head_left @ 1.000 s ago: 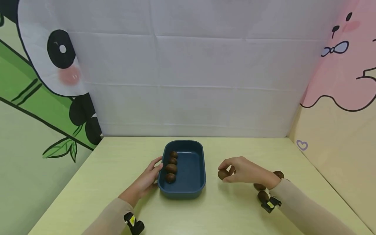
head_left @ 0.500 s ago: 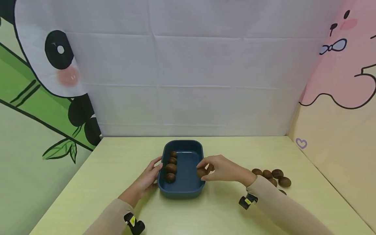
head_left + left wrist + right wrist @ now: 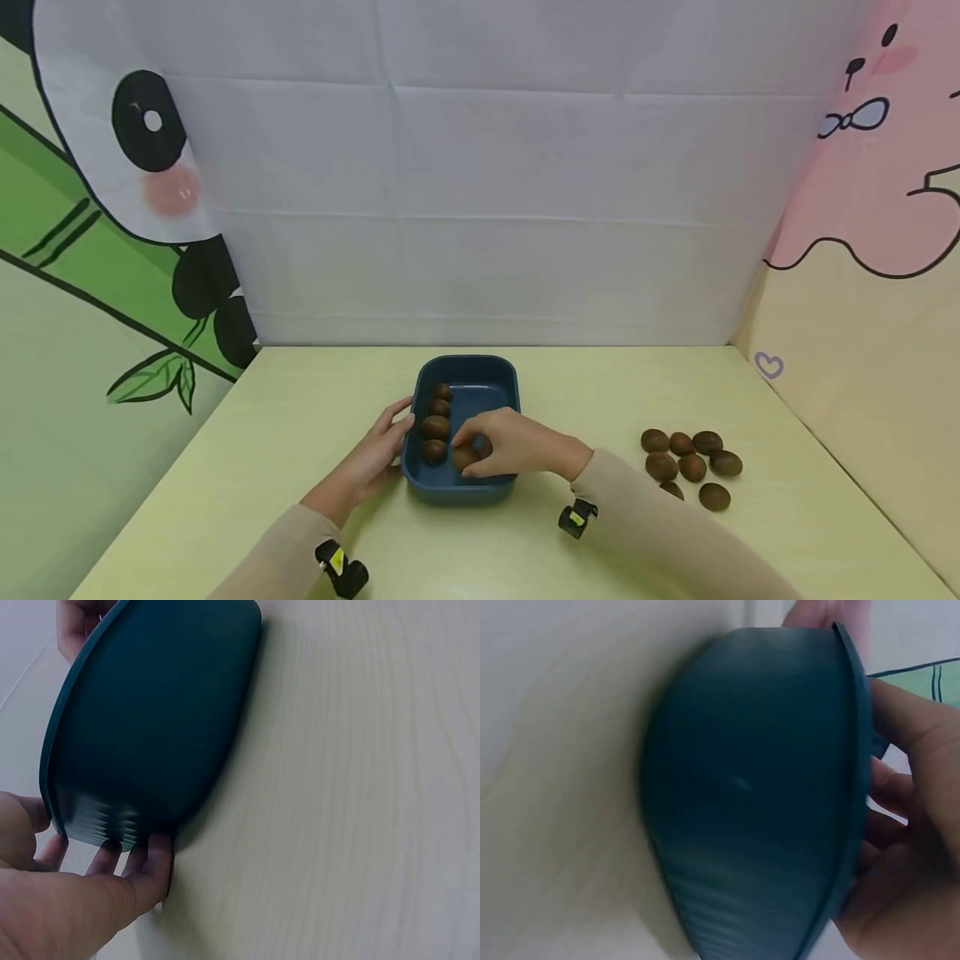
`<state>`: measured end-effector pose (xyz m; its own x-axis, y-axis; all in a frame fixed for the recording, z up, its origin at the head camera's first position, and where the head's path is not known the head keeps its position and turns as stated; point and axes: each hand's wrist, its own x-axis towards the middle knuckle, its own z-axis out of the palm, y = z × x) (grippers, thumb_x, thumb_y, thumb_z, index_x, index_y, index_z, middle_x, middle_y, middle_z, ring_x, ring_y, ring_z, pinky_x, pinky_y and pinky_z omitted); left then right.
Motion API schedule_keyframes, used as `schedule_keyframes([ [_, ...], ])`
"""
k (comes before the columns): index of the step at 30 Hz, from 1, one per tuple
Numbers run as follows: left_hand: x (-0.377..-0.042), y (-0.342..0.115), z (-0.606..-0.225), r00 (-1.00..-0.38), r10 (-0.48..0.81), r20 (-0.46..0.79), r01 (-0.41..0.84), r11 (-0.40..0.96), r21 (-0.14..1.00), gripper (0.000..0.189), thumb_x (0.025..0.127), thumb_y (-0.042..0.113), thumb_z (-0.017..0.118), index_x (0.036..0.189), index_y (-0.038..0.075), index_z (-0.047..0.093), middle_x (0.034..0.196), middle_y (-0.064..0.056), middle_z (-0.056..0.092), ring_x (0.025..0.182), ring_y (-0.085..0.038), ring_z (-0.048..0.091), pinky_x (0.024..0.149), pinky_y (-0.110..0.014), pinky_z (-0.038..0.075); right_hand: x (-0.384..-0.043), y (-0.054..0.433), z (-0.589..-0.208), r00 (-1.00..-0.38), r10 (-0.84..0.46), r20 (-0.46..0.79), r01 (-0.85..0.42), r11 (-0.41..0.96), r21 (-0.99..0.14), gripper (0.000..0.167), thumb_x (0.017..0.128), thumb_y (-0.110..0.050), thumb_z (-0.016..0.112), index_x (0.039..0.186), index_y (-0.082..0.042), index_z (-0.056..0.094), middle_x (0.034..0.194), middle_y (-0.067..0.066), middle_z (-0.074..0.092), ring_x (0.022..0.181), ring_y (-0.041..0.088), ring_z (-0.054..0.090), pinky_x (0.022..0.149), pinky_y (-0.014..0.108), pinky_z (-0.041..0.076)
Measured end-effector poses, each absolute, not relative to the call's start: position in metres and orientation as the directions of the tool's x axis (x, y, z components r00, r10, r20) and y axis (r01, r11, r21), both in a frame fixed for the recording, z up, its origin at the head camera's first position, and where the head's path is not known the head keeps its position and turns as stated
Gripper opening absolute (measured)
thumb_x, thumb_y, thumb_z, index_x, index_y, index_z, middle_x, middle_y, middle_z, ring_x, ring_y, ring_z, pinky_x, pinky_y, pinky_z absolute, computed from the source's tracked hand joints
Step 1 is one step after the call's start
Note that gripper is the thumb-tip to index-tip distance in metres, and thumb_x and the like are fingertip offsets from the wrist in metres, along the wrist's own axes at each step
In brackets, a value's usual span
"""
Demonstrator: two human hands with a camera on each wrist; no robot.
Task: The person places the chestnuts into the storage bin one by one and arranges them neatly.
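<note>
A deep blue rectangular tub point(image 3: 465, 497) stands on the table, with a row of brown egg-shaped fruits point(image 3: 435, 427), kiwi-like, along its left inner side. My left hand point(image 3: 369, 465) rests against the outside of the left wall; in the left wrist view its fingers point(image 3: 154, 862) touch the ridged side near the rim. Over the tub, my right hand point(image 3: 517, 446) pinches another brown egg-shaped fruit point(image 3: 463, 460) between thumb and fingers, low inside and just right of the row's nearest fruit. The tub wall point(image 3: 757, 765) hides this fruit in the right wrist view.
On the right part of the table lies a loose group of several more such fruits point(image 3: 692, 467). A white cloth backdrop point(image 3: 495, 208) closes off the back, with cartoon-printed panels point(image 3: 847, 333) at either side. Each sleeve carries a small black wrist camera point(image 3: 577, 518).
My right hand has carried the brown fruit leftward from the table, over the tub's right rim and down inside. The fruits its arm covered now show. My left hand stays put.
</note>
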<state>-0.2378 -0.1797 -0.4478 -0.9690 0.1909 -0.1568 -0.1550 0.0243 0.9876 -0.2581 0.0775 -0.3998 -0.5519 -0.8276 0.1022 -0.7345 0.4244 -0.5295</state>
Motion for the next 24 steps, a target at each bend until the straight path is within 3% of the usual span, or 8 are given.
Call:
schedule_keyframes([
  [5, -0.237, -0.181, -0.447, -0.966, 0.203, -0.158, -0.156, 0.027, 0.987, 0.055, 0.110, 0.035, 0.042, 0.158, 0.022, 0.020, 0.156, -0.024, 0.030, 0.139, -0.044, 0.039, 0.104, -0.066, 0.034, -0.257, 0.058, -0.408, -0.524, -0.847, 0.091, -0.757, 0.414, -0.506, 0.030, 0.089, -0.022, 0.079, 0.116, -0.013, 0.072, 0.101, -0.012, 0.068, 0.071, -0.002, 0.058, 0.067, 0.015, 0.047],
  [24, -0.237, -0.181, -0.445, -0.964, 0.213, -0.161, -0.160, 0.022, 0.987, 0.056, 0.109, 0.036, 0.042, 0.159, 0.023, 0.019, 0.154, -0.023, 0.033, 0.137, -0.043, 0.042, 0.104, -0.066, 0.034, -0.259, 0.030, -0.425, -0.540, -0.835, 0.109, -0.769, 0.437, -0.467, 0.027, 0.086, -0.018, 0.082, 0.111, -0.013, 0.072, 0.102, -0.009, 0.070, 0.079, -0.002, 0.059, 0.070, 0.010, 0.045],
])
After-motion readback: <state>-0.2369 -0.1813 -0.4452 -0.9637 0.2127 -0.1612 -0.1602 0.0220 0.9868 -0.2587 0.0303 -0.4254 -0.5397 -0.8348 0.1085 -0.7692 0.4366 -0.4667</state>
